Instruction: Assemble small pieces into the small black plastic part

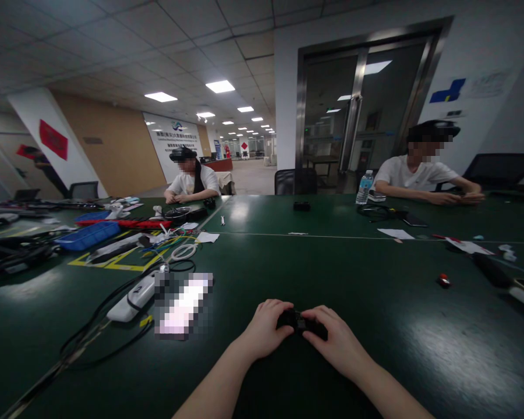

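1. From where I stand, the black object lies directly between the left hand and the right hand, low on the green surface, in front of the person. It is at the fingers themselves, with no gap on either side.
2. Its long axis seems to go sideways, from one hand to the other, across the person's body. Neither hand is nearer: the left one covers one end and the right one covers the other end.
3. The fingers of both hands are bent around the object, with each thumb on the near side and the other fingers over the top and the far side. I judge that both hands are gripping it.
4. The object is dark, narrow and rather blocky, with a small uneven part showing in the middle. Because it is dim and mostly covered by the fingers, I cannot tell exactly what it is, nor whether it is one piece or two.
5. To the left of the hands, well apart, are a blurred bright rectangle and a white power strip. To the right lies a small red item. Farther away, another small black thing rests near the far edge.
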{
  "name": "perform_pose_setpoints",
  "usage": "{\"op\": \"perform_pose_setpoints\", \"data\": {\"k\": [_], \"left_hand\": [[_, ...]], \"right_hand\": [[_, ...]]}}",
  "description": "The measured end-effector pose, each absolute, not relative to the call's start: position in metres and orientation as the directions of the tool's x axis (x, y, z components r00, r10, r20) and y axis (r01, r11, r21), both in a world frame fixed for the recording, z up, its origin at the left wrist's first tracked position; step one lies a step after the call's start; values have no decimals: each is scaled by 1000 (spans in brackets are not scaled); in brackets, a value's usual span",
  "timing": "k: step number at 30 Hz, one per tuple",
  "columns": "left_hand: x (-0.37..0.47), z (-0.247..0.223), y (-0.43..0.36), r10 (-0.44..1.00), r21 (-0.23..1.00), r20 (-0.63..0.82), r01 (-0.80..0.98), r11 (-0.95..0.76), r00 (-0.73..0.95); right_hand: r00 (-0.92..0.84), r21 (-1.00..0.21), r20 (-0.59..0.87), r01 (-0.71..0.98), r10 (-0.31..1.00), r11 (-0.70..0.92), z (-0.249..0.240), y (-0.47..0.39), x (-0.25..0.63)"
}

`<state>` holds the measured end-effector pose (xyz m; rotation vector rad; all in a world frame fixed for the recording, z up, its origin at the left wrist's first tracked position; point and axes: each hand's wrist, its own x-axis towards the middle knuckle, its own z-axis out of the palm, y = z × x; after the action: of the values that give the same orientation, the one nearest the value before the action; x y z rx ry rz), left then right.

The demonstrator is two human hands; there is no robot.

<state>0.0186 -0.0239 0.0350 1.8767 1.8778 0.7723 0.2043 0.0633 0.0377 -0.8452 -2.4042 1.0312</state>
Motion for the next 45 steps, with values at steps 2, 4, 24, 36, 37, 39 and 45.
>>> {"op": "perform_pose_setpoints", "data": {"k": [2, 4, 24, 36, 37, 39, 45], "left_hand": [[19, 35, -24, 993, 625, 113, 780, -34, -47], [19, 34, -24, 992, 630, 114, 776, -28, -57], [21, 40, -23, 996, 624, 67, 781, 5, -59], [17, 31, -24, 994, 625, 98, 780, -19, -54], [17, 31, -24, 994, 628, 99, 778, -22, -52], [16, 29, -24, 993, 635, 108, 772, -25, -57], [16, 28, -24, 992, 647, 88, 762, 12, -90]], "right_hand": [[-742, -752, 103, 378, 662, 541, 36, 64, 204], [-740, -754, 106, 376, 664, 539, 34, 65, 205], [-718, -714, 23, 475, 696, 514, 30, 68, 206], [-730, -720, 23, 462, 683, 518, 31, 68, 205], [-732, -719, 25, 460, 681, 521, 31, 68, 205], [-731, -719, 18, 465, 683, 517, 31, 68, 206], [-727, -723, 10, 469, 687, 507, 34, 67, 205]]}}
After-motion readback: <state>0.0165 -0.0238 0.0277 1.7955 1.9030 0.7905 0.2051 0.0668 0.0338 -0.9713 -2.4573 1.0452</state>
